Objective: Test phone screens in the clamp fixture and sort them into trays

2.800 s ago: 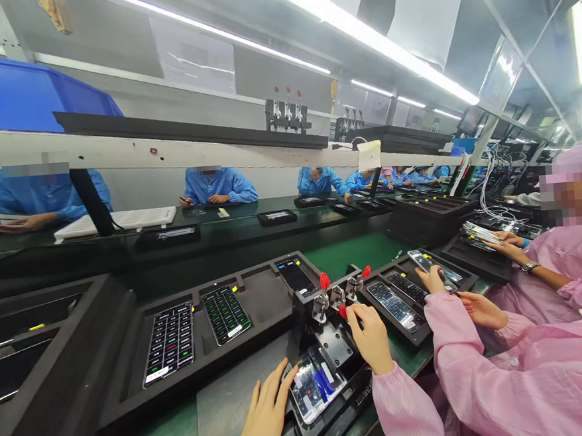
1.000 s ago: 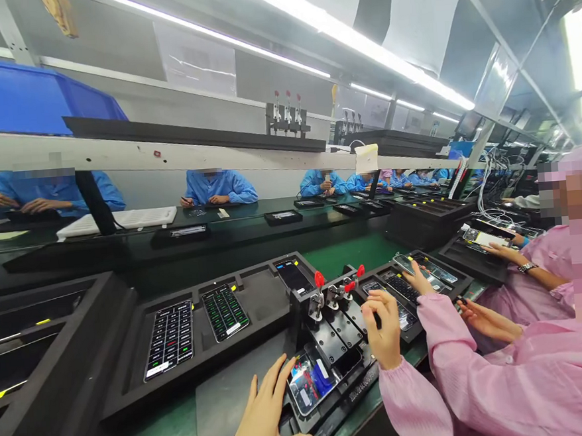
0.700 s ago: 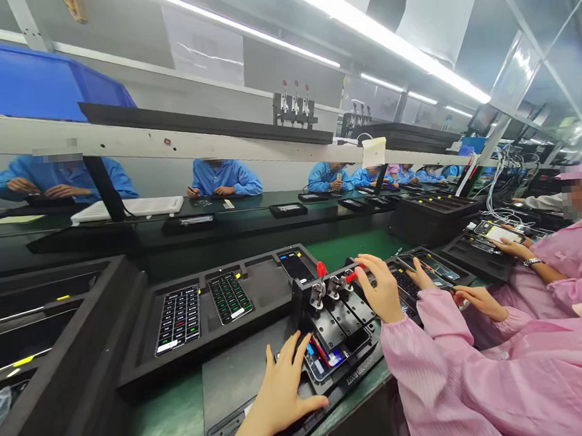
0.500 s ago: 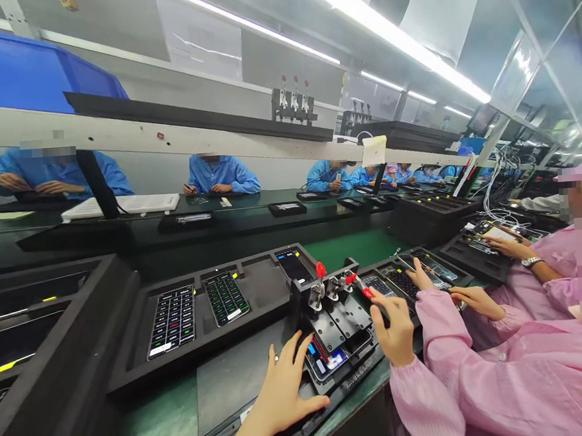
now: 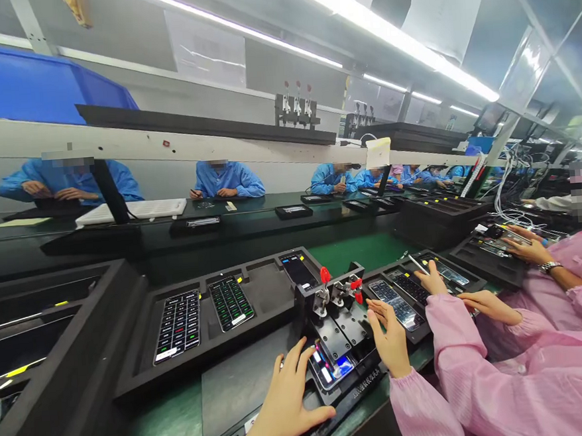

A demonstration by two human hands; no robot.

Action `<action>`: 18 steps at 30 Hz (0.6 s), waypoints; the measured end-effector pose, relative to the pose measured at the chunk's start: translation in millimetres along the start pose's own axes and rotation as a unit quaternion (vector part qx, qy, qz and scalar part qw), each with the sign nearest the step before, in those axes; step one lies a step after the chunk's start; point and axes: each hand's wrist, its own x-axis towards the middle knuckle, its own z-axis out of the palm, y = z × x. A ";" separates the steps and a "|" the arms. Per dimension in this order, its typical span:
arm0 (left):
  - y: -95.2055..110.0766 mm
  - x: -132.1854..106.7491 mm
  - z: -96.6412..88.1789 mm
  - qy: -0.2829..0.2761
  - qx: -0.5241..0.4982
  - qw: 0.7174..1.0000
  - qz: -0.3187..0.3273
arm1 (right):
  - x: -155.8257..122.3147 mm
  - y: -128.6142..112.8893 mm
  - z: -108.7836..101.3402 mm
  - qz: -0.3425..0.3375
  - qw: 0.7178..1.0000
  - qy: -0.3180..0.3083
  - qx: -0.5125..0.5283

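Note:
A black test fixture with metal plates and red-tipped toggle clamps stands in front of me. A phone with a lit screen lies in it, partly under the plates. My left hand rests at the fixture's left edge, fingers spread, thumb on its front base, holding nothing. At the fixture's right side is my right hand, fingers stretched out and loosely apart, just below the red clamp handle. Whether its fingertips touch the fixture I cannot tell.
Behind the fixture, a black foam tray holds phones, two showing grids. Another tray with phones lies to the right, where a co-worker's hands work. Black trays stand at left. People in blue sit across the bench.
My right hand has left the red clamp handle and dropped to the fixture's right side. That handle now stands more upright. My left hand stays at the fixture; the view has shifted slightly.

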 end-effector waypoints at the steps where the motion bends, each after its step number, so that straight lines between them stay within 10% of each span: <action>1: 0.0 -0.2 -0.6 -0.001 -0.002 1.000 0.000 | -0.2 2.7 2.6 0.017 1.000 0.000 0.015; 18: 5.4 -2.6 -10.0 -0.030 -0.042 0.999 -0.009 | 12.8 11.8 7.3 0.108 0.987 -0.100 -0.058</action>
